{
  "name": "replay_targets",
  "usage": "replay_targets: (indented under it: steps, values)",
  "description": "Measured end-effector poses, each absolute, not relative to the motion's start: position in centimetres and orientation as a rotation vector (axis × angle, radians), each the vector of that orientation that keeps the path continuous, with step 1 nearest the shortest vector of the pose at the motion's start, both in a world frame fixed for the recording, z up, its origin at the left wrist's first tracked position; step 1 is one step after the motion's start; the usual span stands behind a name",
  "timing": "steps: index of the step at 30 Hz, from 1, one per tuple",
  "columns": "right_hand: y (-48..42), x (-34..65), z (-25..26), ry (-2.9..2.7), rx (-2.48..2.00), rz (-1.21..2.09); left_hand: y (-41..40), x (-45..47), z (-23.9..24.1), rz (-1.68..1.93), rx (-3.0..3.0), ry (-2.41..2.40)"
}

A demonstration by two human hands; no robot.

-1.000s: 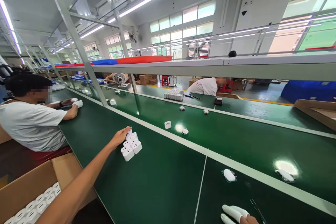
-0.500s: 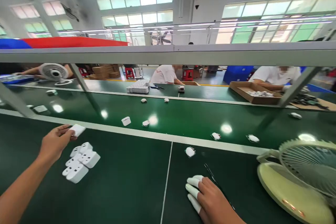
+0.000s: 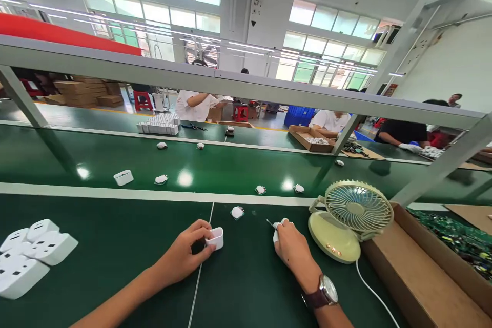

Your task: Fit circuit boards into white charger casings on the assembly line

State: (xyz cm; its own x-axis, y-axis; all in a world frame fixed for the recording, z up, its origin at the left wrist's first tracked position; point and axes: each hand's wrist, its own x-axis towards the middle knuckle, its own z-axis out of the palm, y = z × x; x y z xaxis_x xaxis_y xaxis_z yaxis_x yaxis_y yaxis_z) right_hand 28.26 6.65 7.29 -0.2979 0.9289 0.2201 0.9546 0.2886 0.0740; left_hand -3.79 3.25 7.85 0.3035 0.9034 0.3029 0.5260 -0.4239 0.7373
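At seven o'clock, a person's left hand [image 3: 188, 252] is pinching a white case [image 3: 218, 239] by its sides, fingers closed to its width, probably leaving its open end clear. At five o'clock, the right hand [image 3: 291, 247] is curling over tweezers [image 3: 269, 223]; only the tip is showing, so its fingers' grip is unclear. A white-topped circuit board [image 3: 237, 212] is lying at six o'clock on the counter [image 3: 115, 246], seemingly for easy reach.

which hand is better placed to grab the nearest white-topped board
The right hand, probably: it holds a slim tool, tip roughly toward the board, while the left hand is occupied with a white casing.
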Motion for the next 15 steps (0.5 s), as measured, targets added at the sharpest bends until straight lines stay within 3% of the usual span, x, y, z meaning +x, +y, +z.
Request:
replay_targets:
  steps: [8, 15]
  values:
    - [8.6, 27.1, 8.4, -2.360, -1.746, -0.234, 3.2, -3.9, 4.5, 1.041, 1.996, 1.141]
    - [17.5, 22.6, 8.2, -2.296, -1.728, -0.070, 2.9, -4.6, 4.3, 1.309, 1.882, 1.053]
